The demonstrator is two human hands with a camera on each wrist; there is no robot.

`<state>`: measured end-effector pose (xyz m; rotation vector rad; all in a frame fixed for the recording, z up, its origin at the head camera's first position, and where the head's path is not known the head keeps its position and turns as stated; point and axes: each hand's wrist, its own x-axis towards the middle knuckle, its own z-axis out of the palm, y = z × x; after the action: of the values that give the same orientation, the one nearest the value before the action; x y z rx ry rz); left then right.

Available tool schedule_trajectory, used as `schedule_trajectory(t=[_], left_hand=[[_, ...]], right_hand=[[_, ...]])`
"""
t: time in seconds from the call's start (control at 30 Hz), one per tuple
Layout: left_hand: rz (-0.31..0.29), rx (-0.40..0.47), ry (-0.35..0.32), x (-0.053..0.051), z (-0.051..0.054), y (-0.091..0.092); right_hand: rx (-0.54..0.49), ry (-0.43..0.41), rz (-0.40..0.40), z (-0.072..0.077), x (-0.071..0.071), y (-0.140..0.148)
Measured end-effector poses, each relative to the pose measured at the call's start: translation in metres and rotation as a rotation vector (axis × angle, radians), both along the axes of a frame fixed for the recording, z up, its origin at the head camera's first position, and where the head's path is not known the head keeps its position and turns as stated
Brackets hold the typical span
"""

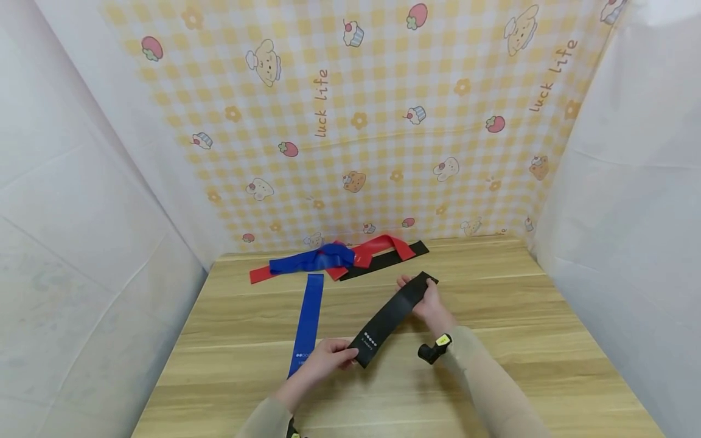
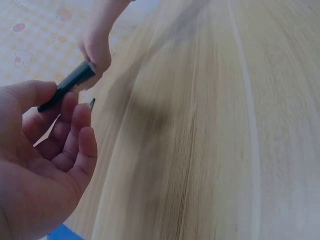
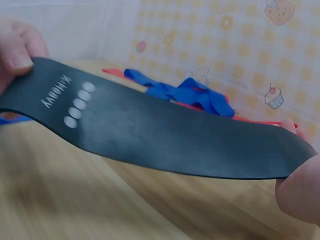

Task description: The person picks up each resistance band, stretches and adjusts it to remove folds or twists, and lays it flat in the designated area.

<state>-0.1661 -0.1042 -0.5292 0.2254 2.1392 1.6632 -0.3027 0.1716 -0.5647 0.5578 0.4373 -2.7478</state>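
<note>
A black resistance band (image 1: pixel 392 315), printed "X-Heavy" beside a row of white dots, stretches between both hands above the table. My left hand (image 1: pixel 331 358) pinches its near, printed end between thumb and fingers; the left wrist view shows the other fingers loosely bent. At the far end my right hand (image 1: pixel 427 299) grips the band, thumb on top and fingers beneath. In the right wrist view the band (image 3: pixel 175 137) sags slightly across the frame. Left of it, a blue resistance band (image 1: pixel 308 319) lies flat on the table, its near end partly hidden by my left hand and forearm.
Along the back of the wooden table (image 1: pixel 526 340) lies a heap: a crumpled blue band (image 1: pixel 312 261), red bands (image 1: pixel 378 245) and another black band (image 1: pixel 386 261). A yellow checked cloth (image 1: pixel 372 146) hangs behind, with white sheets (image 1: pixel 71 243) at both sides.
</note>
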Motion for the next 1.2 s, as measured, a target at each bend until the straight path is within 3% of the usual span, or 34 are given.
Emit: schedule_trajectory(t=[0.1, 0.2, 0.23, 0.33, 0.5, 0.67, 0.97, 1.2], left_hand=[[0.012, -0.043, 0.025, 0.003, 0.0, -0.006], [0.027, -0.062, 0.048, 0.006, -0.001, -0.01], [0.028, -0.065, 0.06, 0.006, -0.001, -0.011], [0.043, -0.041, 0.079, 0.006, -0.001, -0.013], [0.054, 0.028, 0.089, 0.006, 0.005, -0.016], [0.02, 0.02, 0.1, 0.008, 0.01, -0.02], [-0.08, -0.016, 0.07, 0.017, 0.013, -0.03], [-0.168, -0.02, 0.091, 0.025, 0.01, -0.03]], right_hand=[[0.044, 0.055, 0.04, -0.005, -0.001, 0.003], [0.158, 0.084, 0.06, -0.003, -0.001, 0.001], [0.233, 0.056, 0.056, 0.013, 0.006, -0.004], [0.333, 0.088, 0.081, 0.019, 0.006, -0.006], [0.409, 0.145, 0.176, 0.031, 0.005, -0.006], [0.612, 0.164, 0.24, 0.041, -0.002, -0.007], [1.054, 0.27, 0.327, 0.038, -0.022, -0.007], [1.105, 0.336, 0.437, 0.04, -0.03, -0.012]])
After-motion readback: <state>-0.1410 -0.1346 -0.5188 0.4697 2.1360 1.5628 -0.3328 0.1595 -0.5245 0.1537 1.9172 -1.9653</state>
